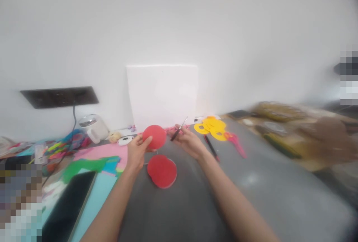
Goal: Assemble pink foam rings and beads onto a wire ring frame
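Observation:
A round red paper disc (155,137) is pinched in my left hand (137,150), thumb on its near face. My right hand (188,141) is closed around a slim tool with a dark handle (175,135) and a thin, pointed metal blade; whether it is a craft knife or small scissors is too blurred to tell. The blade points up and away, just right of the disc and apart from it. Below, between my forearms, more red discs (162,171) overlap on the grey table (173,212).
Yellow paper rings (214,126), a dark pen (212,148) and pink scissors (236,145) lie to the right. A white board (163,96) leans on the wall. Leftward are coloured sheets (97,154), a phone-like dark slab (69,204) and a white device (95,128) near a cord.

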The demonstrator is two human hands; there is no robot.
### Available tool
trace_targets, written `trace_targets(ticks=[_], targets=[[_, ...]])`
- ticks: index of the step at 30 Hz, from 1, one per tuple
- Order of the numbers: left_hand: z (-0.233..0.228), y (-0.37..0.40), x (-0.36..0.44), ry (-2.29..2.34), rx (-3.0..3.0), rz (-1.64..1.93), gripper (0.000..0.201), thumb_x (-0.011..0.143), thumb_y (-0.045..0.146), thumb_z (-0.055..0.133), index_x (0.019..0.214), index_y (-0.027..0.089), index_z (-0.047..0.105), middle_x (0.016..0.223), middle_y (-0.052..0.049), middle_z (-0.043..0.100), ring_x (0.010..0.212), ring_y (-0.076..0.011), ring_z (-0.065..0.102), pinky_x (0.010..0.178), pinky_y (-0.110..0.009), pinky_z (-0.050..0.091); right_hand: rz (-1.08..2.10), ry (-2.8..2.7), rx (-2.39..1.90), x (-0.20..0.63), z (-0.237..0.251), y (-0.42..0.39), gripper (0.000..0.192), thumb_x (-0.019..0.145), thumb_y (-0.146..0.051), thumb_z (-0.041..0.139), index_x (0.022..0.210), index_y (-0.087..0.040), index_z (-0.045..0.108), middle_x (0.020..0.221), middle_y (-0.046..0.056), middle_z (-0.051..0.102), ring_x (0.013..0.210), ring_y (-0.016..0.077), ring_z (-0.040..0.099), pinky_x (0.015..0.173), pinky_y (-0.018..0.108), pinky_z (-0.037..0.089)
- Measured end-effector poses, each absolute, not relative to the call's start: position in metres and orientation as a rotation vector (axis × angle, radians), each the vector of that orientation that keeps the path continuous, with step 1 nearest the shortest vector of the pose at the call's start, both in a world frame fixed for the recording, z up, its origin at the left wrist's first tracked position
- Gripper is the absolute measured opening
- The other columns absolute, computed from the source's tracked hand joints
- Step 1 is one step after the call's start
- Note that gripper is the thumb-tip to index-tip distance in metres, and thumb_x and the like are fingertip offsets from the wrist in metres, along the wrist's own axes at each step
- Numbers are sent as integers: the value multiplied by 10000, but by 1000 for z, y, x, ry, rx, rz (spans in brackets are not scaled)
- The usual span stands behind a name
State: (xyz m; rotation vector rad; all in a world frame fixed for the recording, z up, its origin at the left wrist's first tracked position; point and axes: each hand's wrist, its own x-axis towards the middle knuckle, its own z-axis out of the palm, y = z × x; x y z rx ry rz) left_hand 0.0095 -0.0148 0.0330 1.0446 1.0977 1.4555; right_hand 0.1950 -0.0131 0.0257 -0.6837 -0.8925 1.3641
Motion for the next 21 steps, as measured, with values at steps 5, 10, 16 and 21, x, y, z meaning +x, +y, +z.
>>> trace_targets(ticks=[5,10,16,21], targets=[[29,-8,7,1186,1052,1566,335,675,438,659,780,133,567,474,10,609,358,-142,555,332,-215,399,1332,-1197,-822,183,12,-15,249,652,-280,688,861,-197,583,621,-31,622,571,124,565,551,235,428],[16,-4,-5,1281,1015,1607,352,694,494,598,720,150,530,484,-4,607,368,-151,564,341,-217,390,843,-2062,-959,190,4,-57,327,565,-221,752,845,-205,584,977,72,643,1122,308,477,918,446,360],[-4,-4,-7,1505,1340,1176,323,743,516,483,697,197,494,491,12,569,414,-187,566,407,-280,428,455,-2620,-1078,196,-5,-82,357,664,-62,532,996,-195,525,981,93,591,1226,296,361,979,480,288],[-11,-4,-8,1716,1709,1167,318,792,440,423,561,223,397,449,16,505,431,-166,523,430,-249,353,369,-2505,-1041,194,-16,-80,390,628,17,399,916,-202,543,835,54,581,1049,222,474,936,382,368]])
